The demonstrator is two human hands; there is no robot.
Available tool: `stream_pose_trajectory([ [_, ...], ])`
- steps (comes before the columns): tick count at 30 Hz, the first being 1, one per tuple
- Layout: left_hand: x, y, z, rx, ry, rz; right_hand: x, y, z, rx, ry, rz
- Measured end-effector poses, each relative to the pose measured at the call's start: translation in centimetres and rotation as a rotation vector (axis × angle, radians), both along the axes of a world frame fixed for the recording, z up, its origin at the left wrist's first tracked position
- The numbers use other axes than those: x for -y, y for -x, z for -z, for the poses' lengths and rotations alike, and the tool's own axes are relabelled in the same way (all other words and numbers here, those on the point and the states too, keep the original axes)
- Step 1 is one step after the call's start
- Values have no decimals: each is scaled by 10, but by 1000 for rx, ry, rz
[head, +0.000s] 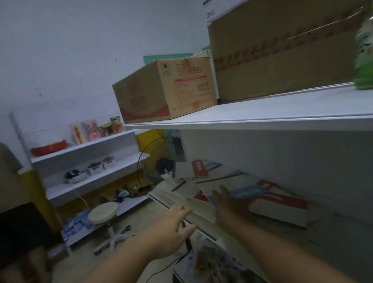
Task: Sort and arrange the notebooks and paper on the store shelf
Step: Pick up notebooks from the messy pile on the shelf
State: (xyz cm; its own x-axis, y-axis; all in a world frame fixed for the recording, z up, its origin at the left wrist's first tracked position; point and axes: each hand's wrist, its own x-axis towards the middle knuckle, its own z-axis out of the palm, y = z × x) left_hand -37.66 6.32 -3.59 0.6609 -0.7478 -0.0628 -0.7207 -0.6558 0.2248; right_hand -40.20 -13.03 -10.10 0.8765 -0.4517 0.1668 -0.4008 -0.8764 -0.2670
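Observation:
Notebooks and paper packs lie scattered on the lower shelf (280, 230) under the white top shelf. A loose pile of pale notebooks (186, 196) hangs over the shelf's front edge, and a red-and-white pack (280, 203) lies to the right of it. Another red-covered notebook (198, 168) sits further back. My left hand (170, 228) reaches toward the pile's front edge with fingers straight, holding nothing. My right hand (229, 205) is spread open right of the pile, over the shelf. The picture is blurred.
The white top shelf (269, 115) carries a printed cardboard box (164, 88), a large brown carton (286, 47) and a green bottle (371, 46). A person (2, 204) stands at the left. A white stool (102, 214), a fan (160, 164) and cables are on the floor.

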Motion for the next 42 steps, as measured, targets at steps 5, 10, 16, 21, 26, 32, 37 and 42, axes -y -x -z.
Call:
stream_pose_trajectory([
  [5,26,-43,9,-59,61,50,17,-25,10,80,-29,51],
  [10,47,-111,8,-1023,648,-178,36,-11,-6,537,-158,38],
  [16,90,-148,12,-1604,693,-114,32,17,-35,926,-377,-23],
  [21,123,-134,16,-1336,732,25,22,18,-32,1031,-189,-107],
  [26,122,-133,4,-1606,715,75,19,14,-36,1037,-181,-74],
  [32,114,-163,2,-1394,796,25,33,28,-2,433,-245,317],
  [37,100,-205,8,-1335,814,-41,26,17,26,222,-146,402],
  [42,92,-232,10,-1262,785,-87,21,13,29,214,127,409],
])
